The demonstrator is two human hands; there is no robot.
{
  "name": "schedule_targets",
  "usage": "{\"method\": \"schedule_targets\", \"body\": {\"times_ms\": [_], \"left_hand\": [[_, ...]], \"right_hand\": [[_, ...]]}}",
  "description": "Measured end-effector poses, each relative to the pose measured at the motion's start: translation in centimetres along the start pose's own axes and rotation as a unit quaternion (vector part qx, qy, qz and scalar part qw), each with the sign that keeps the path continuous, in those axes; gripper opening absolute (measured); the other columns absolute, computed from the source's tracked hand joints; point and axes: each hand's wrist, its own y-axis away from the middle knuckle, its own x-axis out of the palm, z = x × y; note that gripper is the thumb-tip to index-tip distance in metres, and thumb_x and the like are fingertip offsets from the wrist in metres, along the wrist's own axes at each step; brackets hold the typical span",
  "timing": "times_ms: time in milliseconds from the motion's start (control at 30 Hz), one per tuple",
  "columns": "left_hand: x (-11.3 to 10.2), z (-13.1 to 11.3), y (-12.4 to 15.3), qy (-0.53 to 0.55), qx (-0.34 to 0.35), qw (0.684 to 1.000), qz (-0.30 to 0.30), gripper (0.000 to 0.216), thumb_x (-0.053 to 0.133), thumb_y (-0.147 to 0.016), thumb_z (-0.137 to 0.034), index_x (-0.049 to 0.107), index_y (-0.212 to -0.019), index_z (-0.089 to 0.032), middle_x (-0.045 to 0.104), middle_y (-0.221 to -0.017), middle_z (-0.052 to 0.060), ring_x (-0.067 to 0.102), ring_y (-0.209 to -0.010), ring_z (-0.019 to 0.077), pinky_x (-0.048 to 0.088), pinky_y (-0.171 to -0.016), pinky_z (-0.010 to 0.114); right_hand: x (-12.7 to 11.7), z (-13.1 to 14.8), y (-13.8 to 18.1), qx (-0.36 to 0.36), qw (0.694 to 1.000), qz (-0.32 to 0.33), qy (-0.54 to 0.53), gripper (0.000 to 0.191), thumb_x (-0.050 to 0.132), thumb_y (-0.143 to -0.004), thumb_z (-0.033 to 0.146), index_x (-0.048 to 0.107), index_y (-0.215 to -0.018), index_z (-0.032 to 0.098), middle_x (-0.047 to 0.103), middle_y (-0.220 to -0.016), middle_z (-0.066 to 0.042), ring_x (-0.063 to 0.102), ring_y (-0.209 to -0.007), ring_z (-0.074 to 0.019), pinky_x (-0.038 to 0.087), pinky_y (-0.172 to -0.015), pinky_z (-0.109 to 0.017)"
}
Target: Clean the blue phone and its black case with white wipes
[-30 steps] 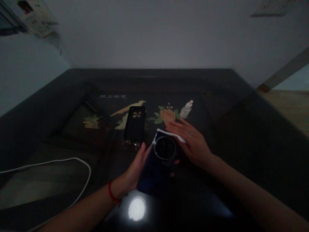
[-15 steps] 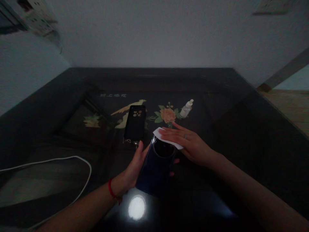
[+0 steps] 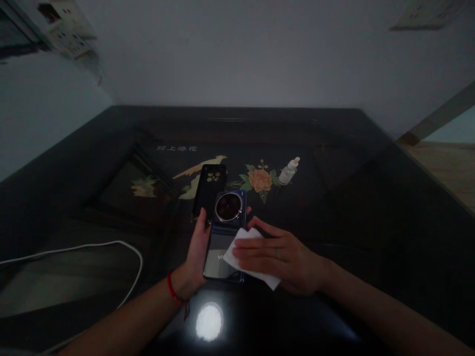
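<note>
On my feed, the left hand (image 3: pixel 196 252) grips the blue phone (image 3: pixel 218 269) between thumb and fingers, back side up, over the near middle of the dark table (image 3: pixel 345 198). The right hand (image 3: pixel 293 259) lays its fingers, close together, on a white cloth (image 3: pixel 242 234) against the phone's lower back; I cannot tell whether its thumb pinches the cloth. I see a black case (image 3: pixel 210 193) just beyond the phone, a dropper bottle (image 3: pixel 289 171) far right, and a white cable (image 3: pixel 118 242) near left.

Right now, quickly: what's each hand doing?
Left hand: closed around the phone.
Right hand: holding a white wipe against the phone's back.
</note>
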Motion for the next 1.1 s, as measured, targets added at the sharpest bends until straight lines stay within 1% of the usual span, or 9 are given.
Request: {"method": "schedule_targets", "body": {"times_ms": [100, 200, 267, 367, 567, 700, 833, 1000, 1100], "left_hand": [[-0.3, 0.0, 0.0, 0.024, 0.002, 1.000, 0.009, 0.074, 0.028, -0.089, -0.064, 0.036, -0.144, -0.016, 0.060, -0.129, 0.016, 0.060, -0.112, 0.0295, 0.046, -0.096, 0.045], [-0.6, 0.0, 0.0, 0.067, 0.020, 0.997, 0.032, 0.069, 0.026, -0.092, -0.061, 0.030, -0.147, -0.020, 0.059, -0.132, 0.012, 0.059, -0.114, 0.0276, 0.049, -0.092, 0.045], [-0.6, 0.1, 0.0, 0.083, 0.016, 0.995, 0.045, 0.067, 0.025, -0.093, -0.060, 0.027, -0.148, -0.022, 0.060, -0.131, 0.010, 0.059, -0.114, 0.0275, 0.050, -0.091, 0.046], [-0.5, 0.3, 0.0, 0.082, -0.003, 0.994, 0.068, 0.067, 0.025, -0.093, -0.059, 0.026, -0.148, -0.020, 0.059, -0.132, 0.011, 0.059, -0.115, 0.0277, 0.050, -0.092, 0.048], [-0.3, 0.5, 0.0, 0.065, 0.009, 0.996, 0.057, 0.067, 0.027, -0.093, -0.057, 0.033, -0.145, -0.016, 0.057, -0.134, 0.013, 0.061, -0.111, 0.0280, 0.048, -0.094, 0.050], [0.2, 0.4, 0.0, 0.059, 0.033, 0.997, 0.021, 0.065, 0.033, -0.093, -0.055, 0.032, -0.145, -0.017, 0.058, -0.132, 0.013, 0.062, -0.107, 0.0272, 0.039, -0.102, 0.056], [1.7, -0.1, 0.4, 0.034, 0.079, 0.995, -0.045, 0.063, 0.035, -0.092, -0.055, 0.034, -0.144, -0.019, 0.066, -0.120, 0.012, 0.066, -0.098, 0.0259, 0.046, -0.094, 0.055], [4.5, -1.1, 0.2, -0.092, 0.148, 0.973, -0.153, 0.051, 0.044, -0.093, -0.045, 0.042, -0.140, -0.026, 0.072, -0.095, 0.004, 0.066, -0.067, 0.0145, 0.055, -0.072, 0.031], [6.1, -1.0, -0.9, -0.153, 0.301, 0.934, -0.117, 0.055, 0.055, -0.089, -0.022, 0.040, -0.140, -0.037, 0.063, -0.125, -0.003, 0.064, -0.098, 0.0113, 0.048, -0.092, 0.024]], "right_hand": [[-2.0, 0.4, 0.5, 0.094, 0.991, -0.091, -0.014, 0.038, 0.029, -0.100, 0.022, 0.048, -0.133, 0.018, 0.062, -0.126, -0.009, 0.054, -0.123, -0.0160, 0.044, -0.106, -0.040], [-4.4, -0.5, 2.7, 0.252, 0.930, -0.220, 0.152, 0.042, 0.033, -0.097, 0.014, 0.048, -0.135, 0.024, 0.059, -0.131, -0.006, 0.055, -0.122, -0.0174, 0.049, -0.100, -0.035], [-5.2, -1.8, 4.8, 0.237, 0.906, -0.241, 0.254, 0.047, 0.038, -0.094, 0.011, 0.045, -0.139, 0.025, 0.055, -0.136, -0.006, 0.050, -0.127, -0.0212, 0.045, -0.103, -0.040], [-4.6, -4.1, 7.6, 0.182, 0.927, -0.085, 0.318, 0.061, 0.043, -0.090, 0.007, 0.030, -0.147, 0.027, 0.047, -0.142, -0.008, 0.043, -0.133, -0.0242, 0.035, -0.110, -0.051], [-3.4, -6.2, 9.6, 0.310, 0.921, 0.156, 0.180, 0.055, 0.051, -0.091, 0.022, 0.036, -0.144, 0.027, 0.036, -0.149, -0.009, 0.035, -0.137, -0.0259, 0.024, -0.111, -0.060], [-4.5, -5.0, 8.1, 0.358, 0.924, 0.097, 0.097, 0.048, 0.056, -0.089, 0.040, 0.052, -0.133, 0.024, 0.037, -0.149, -0.010, 0.029, -0.140, -0.0299, 0.020, -0.112, -0.061], [-3.7, -2.0, 3.8, 0.404, 0.908, -0.102, 0.039, 0.030, 0.043, -0.095, 0.036, 0.066, -0.106, 0.020, 0.066, -0.116, -0.010, 0.061, -0.109, -0.0227, 0.047, -0.095, -0.042], [-1.3, 1.3, -2.3, 0.426, 0.894, -0.073, -0.120, 0.019, 0.055, -0.090, 0.035, 0.063, -0.095, 0.019, 0.069, -0.087, -0.003, 0.064, -0.074, -0.0156, 0.048, -0.065, -0.026], [-0.4, 1.1, -4.0, 0.420, 0.895, -0.097, -0.110, 0.023, 0.057, -0.089, 0.036, 0.061, -0.103, 0.019, 0.069, -0.093, -0.005, 0.064, -0.078, -0.0176, 0.046, -0.068, -0.028]]}}
